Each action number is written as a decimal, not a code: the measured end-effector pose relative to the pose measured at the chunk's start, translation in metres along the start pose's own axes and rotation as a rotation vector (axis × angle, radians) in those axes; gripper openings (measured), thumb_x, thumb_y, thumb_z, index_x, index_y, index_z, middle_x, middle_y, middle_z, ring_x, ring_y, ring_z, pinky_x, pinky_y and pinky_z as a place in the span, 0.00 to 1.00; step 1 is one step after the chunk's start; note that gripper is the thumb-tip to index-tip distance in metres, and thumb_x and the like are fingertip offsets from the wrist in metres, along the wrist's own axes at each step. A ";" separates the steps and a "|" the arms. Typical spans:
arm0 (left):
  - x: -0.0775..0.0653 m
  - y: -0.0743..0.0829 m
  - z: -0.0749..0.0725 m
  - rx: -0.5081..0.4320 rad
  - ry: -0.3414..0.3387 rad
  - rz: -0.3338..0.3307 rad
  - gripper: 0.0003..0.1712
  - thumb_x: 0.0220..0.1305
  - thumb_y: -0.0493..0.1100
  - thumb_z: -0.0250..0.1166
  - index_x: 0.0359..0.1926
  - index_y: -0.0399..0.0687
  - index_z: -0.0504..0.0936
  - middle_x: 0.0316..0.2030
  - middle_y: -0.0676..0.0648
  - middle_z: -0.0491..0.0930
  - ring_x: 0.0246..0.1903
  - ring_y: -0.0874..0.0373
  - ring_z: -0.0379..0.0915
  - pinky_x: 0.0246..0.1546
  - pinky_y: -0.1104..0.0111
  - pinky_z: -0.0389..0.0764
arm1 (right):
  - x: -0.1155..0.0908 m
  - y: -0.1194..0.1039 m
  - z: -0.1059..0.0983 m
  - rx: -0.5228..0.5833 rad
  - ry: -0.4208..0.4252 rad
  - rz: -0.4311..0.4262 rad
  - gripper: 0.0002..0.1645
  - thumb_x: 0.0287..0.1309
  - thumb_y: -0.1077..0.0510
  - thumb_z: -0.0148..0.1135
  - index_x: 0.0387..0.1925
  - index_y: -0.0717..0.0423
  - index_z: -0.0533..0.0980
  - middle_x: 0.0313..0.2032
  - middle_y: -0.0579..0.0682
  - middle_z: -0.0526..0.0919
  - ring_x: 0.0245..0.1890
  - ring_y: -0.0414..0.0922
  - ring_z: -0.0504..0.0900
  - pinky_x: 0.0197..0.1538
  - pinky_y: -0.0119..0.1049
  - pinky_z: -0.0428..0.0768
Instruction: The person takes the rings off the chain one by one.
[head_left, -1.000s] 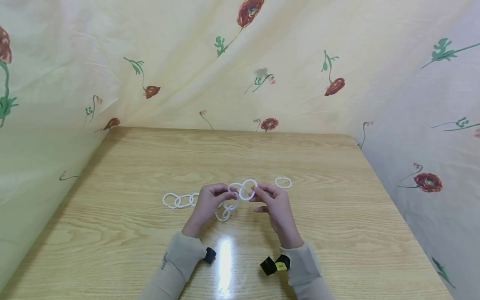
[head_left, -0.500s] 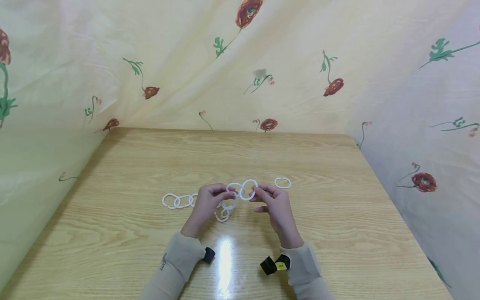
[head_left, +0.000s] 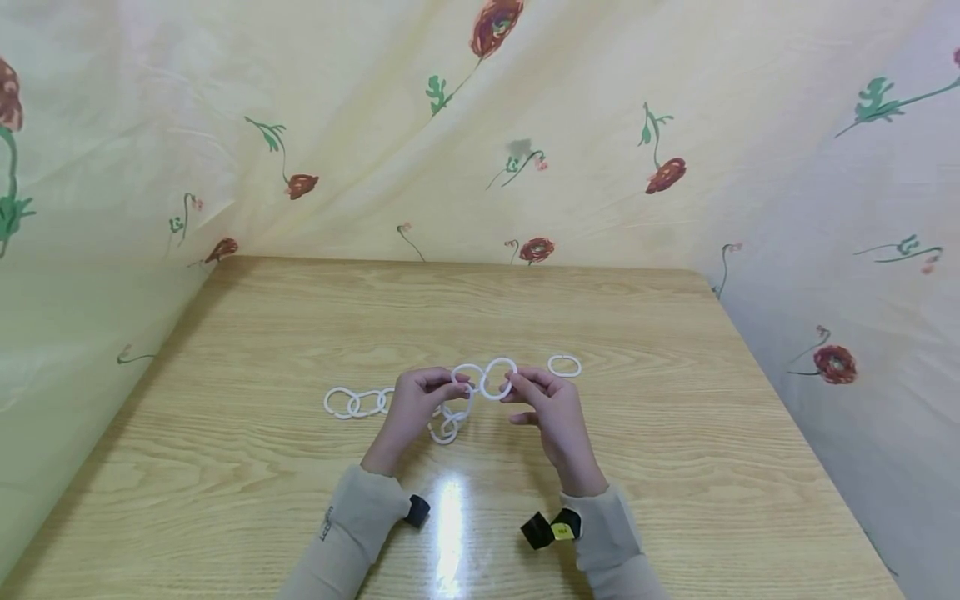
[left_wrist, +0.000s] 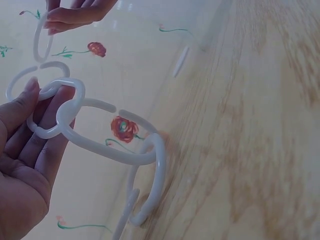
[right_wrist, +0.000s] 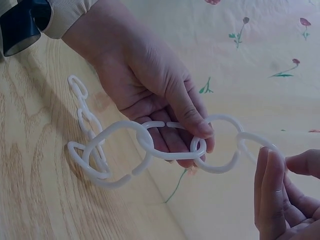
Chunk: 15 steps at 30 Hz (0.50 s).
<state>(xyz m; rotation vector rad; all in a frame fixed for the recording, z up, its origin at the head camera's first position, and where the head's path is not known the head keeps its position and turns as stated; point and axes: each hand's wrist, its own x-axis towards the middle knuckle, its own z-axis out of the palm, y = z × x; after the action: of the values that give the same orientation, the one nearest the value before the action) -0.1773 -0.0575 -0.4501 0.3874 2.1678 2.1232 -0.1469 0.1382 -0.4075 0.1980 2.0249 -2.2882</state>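
Two bare hands work above one pale wood-grain tabletop [head_left: 675, 467], elbows toward me, forearms slanting in and palms facing each other. The right hand [head_left: 555, 412] pinches a single white plastic oval link [head_left: 498, 360] between thumb and fingers, its lower fingers loosely bent off it. The left hand [head_left: 408, 410], just beside it, grips a chain of white plastic oval links [left_wrist: 102, 151] with thumb and fingertips, right near the chain's end. The single link overlaps that end link; I can't tell whether they're hooked. Three of the chain's links lie to the left of the left hand, the third partly hidden; others droop below the fingers, too bunched to total. One loose white oval link [head_left: 566, 375] lies flat just beyond the right hand. Each wrist, at its beige sleeve, carries one black device: left [head_left: 417, 511], right [head_left: 537, 531].
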 end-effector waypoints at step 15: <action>0.000 0.001 -0.001 -0.063 0.019 -0.011 0.08 0.62 0.29 0.62 0.40 0.23 0.80 0.41 0.28 0.83 0.31 0.68 0.83 0.44 0.70 0.86 | 0.011 0.009 -0.008 -0.011 0.058 -0.019 0.14 0.66 0.63 0.57 0.47 0.72 0.74 0.30 0.43 0.88 0.30 0.36 0.85 0.26 0.28 0.84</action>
<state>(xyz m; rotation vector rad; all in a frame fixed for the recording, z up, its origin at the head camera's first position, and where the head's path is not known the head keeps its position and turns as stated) -0.1777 -0.0583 -0.4488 0.3512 2.1013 2.1922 -0.1562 0.1453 -0.4187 0.2481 2.0754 -2.3075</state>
